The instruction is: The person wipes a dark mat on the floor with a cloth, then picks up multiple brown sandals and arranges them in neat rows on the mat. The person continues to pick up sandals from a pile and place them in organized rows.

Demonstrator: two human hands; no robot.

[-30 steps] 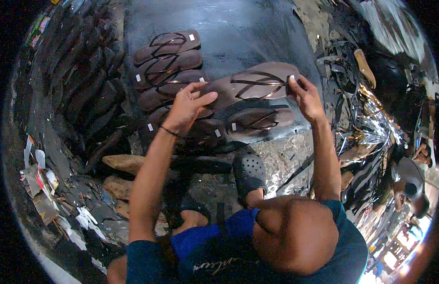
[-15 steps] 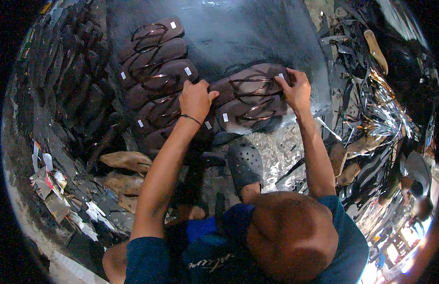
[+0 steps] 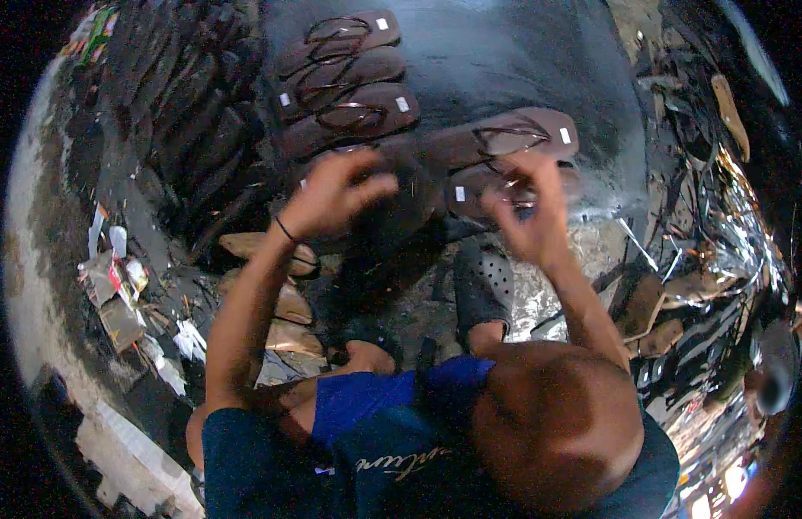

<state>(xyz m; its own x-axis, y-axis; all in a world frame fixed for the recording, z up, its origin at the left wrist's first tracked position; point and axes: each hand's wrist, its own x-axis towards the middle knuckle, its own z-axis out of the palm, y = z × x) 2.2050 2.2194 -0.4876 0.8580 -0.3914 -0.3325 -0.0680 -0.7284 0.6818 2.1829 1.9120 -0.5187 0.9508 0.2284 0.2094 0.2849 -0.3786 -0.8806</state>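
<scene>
My left hand (image 3: 339, 195) is raised over the lower part of a column of dark brown thong sandals (image 3: 366, 95), its fingers and thumb apart and nothing between them. My right hand (image 3: 538, 208) hovers at a second group, smeared by motion, with thumb and fingers curved and a gap between them. Behind its fingers lies a lower brown sandal (image 3: 461, 195) with a shiny strap, partly hidden. Just beyond it rests another brown sandal (image 3: 544, 128). Small white labels show on several soles.
The sandals lie on a dark, smooth work surface (image 3: 479, 56). Many dark sandals (image 3: 185, 112) are heaped at left. Wooden shoe lasts (image 3: 293, 337) lie by my left arm, others (image 3: 639, 307) at right among strips and scraps. A grey clog (image 3: 485, 290) is on one foot.
Both hands have come away from the sandals they touched. The left moved left and slightly down, the right downward off the labelled heel. The whole view has shifted a little.
</scene>
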